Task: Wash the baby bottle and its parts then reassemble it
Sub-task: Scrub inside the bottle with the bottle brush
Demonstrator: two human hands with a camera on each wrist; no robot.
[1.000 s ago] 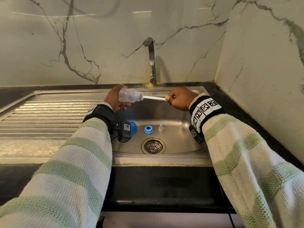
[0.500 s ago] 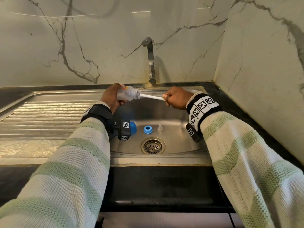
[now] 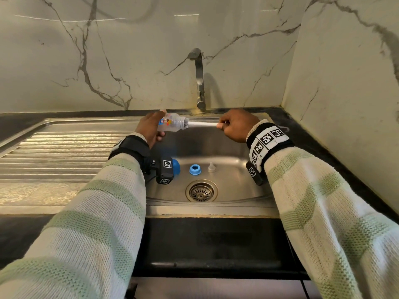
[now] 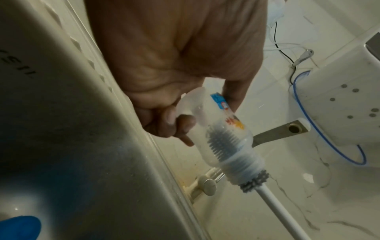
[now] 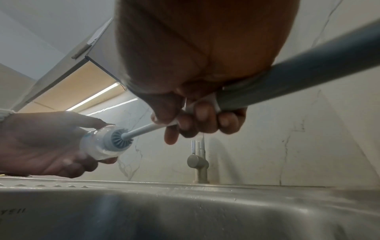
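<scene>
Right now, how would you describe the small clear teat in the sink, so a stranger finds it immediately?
Look into the stainless steel sink basin, just behind the round drain. Three small parts lie in a row there; the clear silicone teat is the rightmost, beside the blue plastic ring, and the only colourless one.

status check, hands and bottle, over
Left hand grips bottle over sink. Right hand grips brush, bristles in the bottle's neck. Ring and teat in sink. Nothing in the way.
</scene>
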